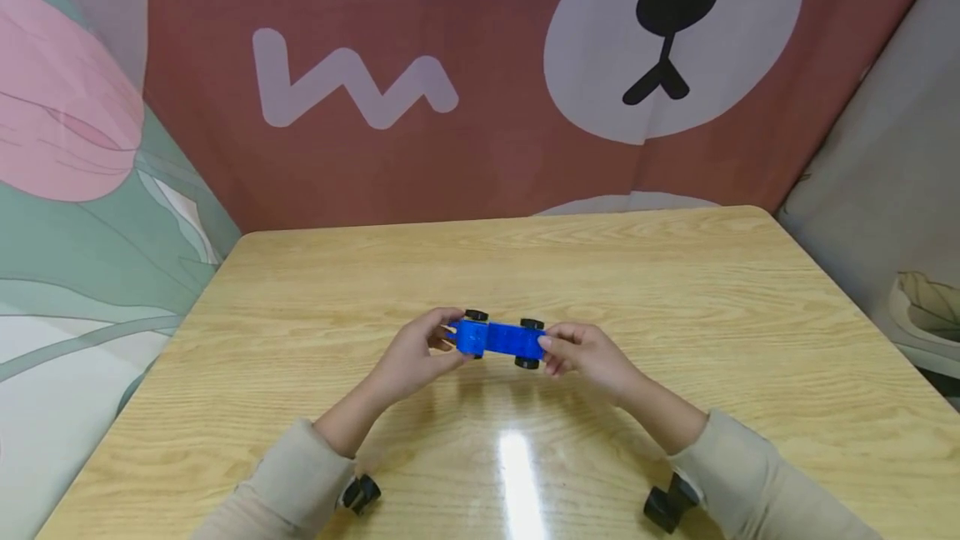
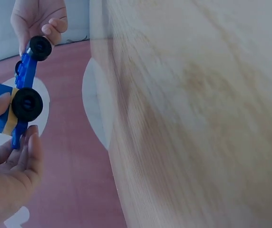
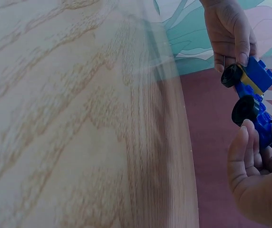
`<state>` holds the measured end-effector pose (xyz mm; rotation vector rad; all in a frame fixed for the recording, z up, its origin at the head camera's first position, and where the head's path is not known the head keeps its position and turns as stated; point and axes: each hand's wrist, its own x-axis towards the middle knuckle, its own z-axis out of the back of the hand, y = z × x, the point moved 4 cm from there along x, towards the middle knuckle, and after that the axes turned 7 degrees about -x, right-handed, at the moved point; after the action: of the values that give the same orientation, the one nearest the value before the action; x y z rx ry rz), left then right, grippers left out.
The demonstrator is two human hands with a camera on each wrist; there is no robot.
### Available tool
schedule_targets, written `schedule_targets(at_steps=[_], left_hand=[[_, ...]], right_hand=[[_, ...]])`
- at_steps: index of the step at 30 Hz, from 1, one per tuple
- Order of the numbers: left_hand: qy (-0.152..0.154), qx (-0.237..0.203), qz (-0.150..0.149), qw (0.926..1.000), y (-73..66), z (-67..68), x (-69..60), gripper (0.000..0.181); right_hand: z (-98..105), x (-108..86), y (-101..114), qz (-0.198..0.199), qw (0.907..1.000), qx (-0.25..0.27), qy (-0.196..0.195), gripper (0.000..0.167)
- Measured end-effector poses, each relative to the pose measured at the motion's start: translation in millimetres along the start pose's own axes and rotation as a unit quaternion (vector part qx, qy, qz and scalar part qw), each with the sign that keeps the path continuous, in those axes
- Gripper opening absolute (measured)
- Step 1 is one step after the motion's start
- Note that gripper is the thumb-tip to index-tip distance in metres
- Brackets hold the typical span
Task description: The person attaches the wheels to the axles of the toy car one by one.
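A blue toy car (image 1: 510, 338) with black wheels is held above the table between both hands. My left hand (image 1: 416, 354) grips its left end, where a taller blue block (image 2: 3, 97) sits over a yellow layer (image 3: 252, 81). The thumb and fingers lie on opposite sides of that end. At the other end, my right hand (image 1: 588, 355) pinches the low blue base between thumb and fingers. Studs show along the low part in the right wrist view. My fingertips hide parts of both ends.
The wooden table (image 1: 300, 282) spreads beneath the hands. Behind it hangs a red-brown cloth (image 1: 495, 165) with a cartoon face, and a floral cloth (image 1: 82, 248) is at the left. Black wrist devices (image 1: 362, 494) show near both sleeves.
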<state>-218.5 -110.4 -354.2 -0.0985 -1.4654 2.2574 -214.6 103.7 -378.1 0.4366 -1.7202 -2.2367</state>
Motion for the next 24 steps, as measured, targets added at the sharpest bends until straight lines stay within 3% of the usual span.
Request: schedule_targets(at_steps=[4, 11, 19, 24], left_hand=[[-0.008, 0.011, -0.016, 0.9998, 0.9, -0.2, -0.4, 0.043], [0.004, 0.037, -0.032, 0.9988, 0.6, -3.1, 0.4, 0.038], [0.000, 0.048, -0.015, 0.9987, 2.1, -4.4, 2.2, 0.036], [-0.010, 0.058, -0.006, 0.9983, 2.9, -3.9, 3.0, 0.037]], right_hand=[[0.5, -0.1, -1.4, -0.001, 0.9999, 0.010, 0.006, 0.028], [2.6, -0.5, -4.7, -0.019, 0.9997, 0.013, -0.003, 0.030], [5.3, -0.3, -5.9, -0.005, 0.9990, 0.002, -0.045, 0.031], [6.0, 0.5, -5.9, 0.010, 0.9987, -0.002, -0.050, 0.026]])
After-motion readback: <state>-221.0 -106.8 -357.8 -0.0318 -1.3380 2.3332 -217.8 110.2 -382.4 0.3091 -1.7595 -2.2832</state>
